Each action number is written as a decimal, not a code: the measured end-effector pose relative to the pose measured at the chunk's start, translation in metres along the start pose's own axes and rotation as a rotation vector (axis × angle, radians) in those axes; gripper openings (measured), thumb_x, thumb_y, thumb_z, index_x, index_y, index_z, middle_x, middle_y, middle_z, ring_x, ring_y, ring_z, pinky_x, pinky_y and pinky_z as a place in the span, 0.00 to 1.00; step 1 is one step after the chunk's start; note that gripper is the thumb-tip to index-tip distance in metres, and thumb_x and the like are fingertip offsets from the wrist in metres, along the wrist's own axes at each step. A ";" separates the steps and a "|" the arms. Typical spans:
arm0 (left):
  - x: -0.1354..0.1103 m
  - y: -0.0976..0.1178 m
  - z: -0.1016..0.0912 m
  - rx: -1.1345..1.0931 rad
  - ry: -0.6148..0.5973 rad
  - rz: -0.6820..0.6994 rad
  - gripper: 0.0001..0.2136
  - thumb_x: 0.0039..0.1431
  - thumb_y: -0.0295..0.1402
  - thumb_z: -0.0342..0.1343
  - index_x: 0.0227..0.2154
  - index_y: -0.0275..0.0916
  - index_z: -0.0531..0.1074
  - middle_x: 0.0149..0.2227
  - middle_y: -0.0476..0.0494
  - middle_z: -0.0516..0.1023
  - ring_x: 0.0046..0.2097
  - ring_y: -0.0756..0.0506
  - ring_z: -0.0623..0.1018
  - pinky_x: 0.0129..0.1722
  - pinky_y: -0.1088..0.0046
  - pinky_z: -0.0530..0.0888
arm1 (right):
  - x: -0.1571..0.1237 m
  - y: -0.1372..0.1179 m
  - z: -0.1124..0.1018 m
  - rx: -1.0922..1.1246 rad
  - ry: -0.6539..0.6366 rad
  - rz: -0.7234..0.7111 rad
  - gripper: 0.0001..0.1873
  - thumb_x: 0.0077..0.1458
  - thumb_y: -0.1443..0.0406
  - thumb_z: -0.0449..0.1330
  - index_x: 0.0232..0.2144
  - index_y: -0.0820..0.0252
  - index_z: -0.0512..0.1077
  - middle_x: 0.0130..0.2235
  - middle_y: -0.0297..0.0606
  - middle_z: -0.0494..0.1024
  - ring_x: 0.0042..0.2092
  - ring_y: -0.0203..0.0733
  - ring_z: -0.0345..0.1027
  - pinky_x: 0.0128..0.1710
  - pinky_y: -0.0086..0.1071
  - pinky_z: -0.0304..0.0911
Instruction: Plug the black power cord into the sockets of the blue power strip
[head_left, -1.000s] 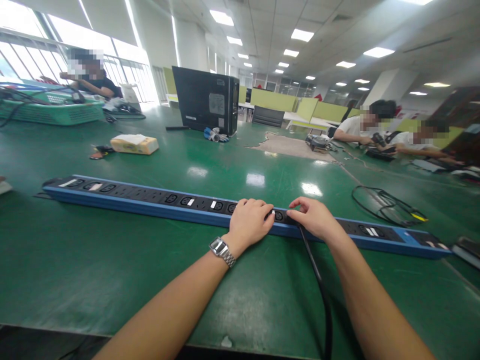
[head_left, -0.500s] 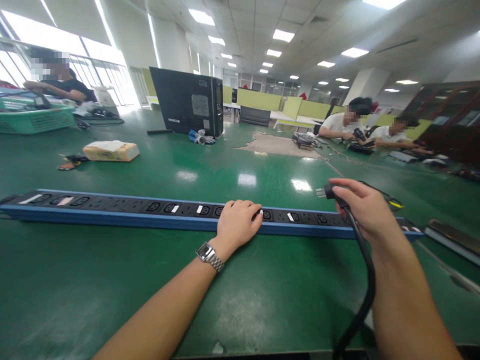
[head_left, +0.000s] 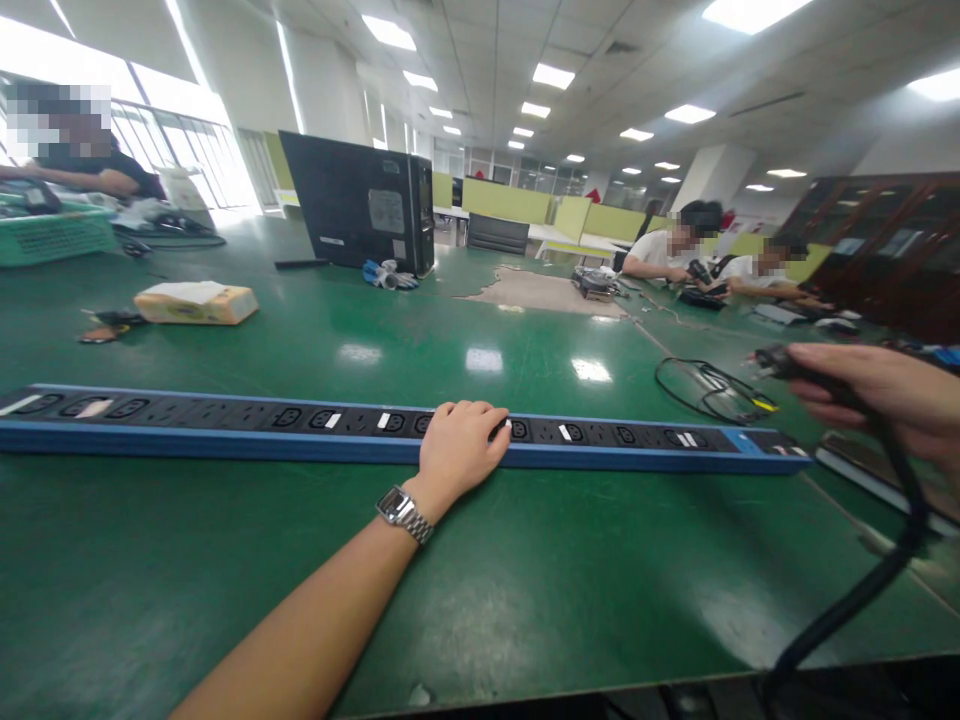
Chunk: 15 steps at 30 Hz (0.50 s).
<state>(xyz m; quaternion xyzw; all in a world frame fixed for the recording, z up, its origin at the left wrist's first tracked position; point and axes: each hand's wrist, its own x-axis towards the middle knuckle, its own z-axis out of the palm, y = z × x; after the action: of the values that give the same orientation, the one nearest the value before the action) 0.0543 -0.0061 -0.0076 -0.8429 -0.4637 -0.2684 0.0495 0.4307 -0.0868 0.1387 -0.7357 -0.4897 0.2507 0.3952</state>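
Note:
A long blue power strip [head_left: 247, 449] with a black face of many sockets, some carrying white stickers, lies across the green table. My left hand [head_left: 459, 448], a metal watch on its wrist, is closed over the strip's middle, with its fingers over the far edge. At the right, my right hand [head_left: 874, 390] grips a black power plug [head_left: 772, 361] whose metal prongs point left; motion blurs it. The plug is held in the air, apart from the strip. Its thick black cord [head_left: 851, 625] hangs down and runs past the table's front edge.
Behind the strip lie a tissue pack [head_left: 196, 304], a thin black cable [head_left: 701, 390] and a black computer case [head_left: 352, 205] with gloves [head_left: 390, 275] beside it. A dark flat object [head_left: 862, 475] lies at the right. Several people sit around the table; a green basket [head_left: 56, 238] stands left.
My right hand has moved right with the plug, away from above the strip, uncovering the strip's right end. My left hand stays on the strip. The view has shifted slightly right.

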 end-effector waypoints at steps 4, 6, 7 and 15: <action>0.000 0.000 0.000 -0.006 0.005 0.002 0.14 0.64 0.40 0.46 0.44 0.45 0.74 0.44 0.47 0.79 0.46 0.43 0.74 0.46 0.63 0.64 | 0.002 0.010 0.036 -0.306 -0.195 0.071 0.18 0.52 0.50 0.56 0.29 0.59 0.68 0.19 0.30 0.65 0.17 0.30 0.54 0.16 0.26 0.49; 0.000 0.000 0.000 -0.013 0.007 0.005 0.14 0.64 0.39 0.46 0.44 0.45 0.74 0.44 0.47 0.79 0.46 0.44 0.74 0.46 0.63 0.64 | 0.007 0.020 0.061 -0.487 -0.235 0.038 0.20 0.54 0.50 0.52 0.32 0.61 0.71 0.17 0.30 0.65 0.16 0.31 0.54 0.16 0.27 0.50; 0.000 0.000 0.000 -0.015 0.009 0.005 0.14 0.64 0.40 0.46 0.44 0.45 0.74 0.44 0.47 0.79 0.46 0.44 0.74 0.46 0.63 0.64 | 0.010 0.024 0.071 -0.547 -0.236 0.024 0.21 0.54 0.50 0.51 0.33 0.61 0.72 0.17 0.30 0.65 0.16 0.32 0.56 0.16 0.28 0.50; -0.001 -0.001 0.001 -0.021 0.019 0.004 0.14 0.64 0.40 0.45 0.44 0.45 0.74 0.43 0.47 0.78 0.45 0.44 0.74 0.47 0.63 0.64 | 0.045 0.037 0.095 -0.875 -0.242 -0.151 0.24 0.54 0.50 0.49 0.30 0.61 0.76 0.27 0.39 0.78 0.30 0.40 0.71 0.29 0.29 0.60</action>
<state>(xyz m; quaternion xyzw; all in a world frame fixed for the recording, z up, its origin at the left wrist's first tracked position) 0.0536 -0.0065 -0.0090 -0.8417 -0.4589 -0.2810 0.0453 0.3965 -0.0212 0.0554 -0.7611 -0.6443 0.0750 0.0049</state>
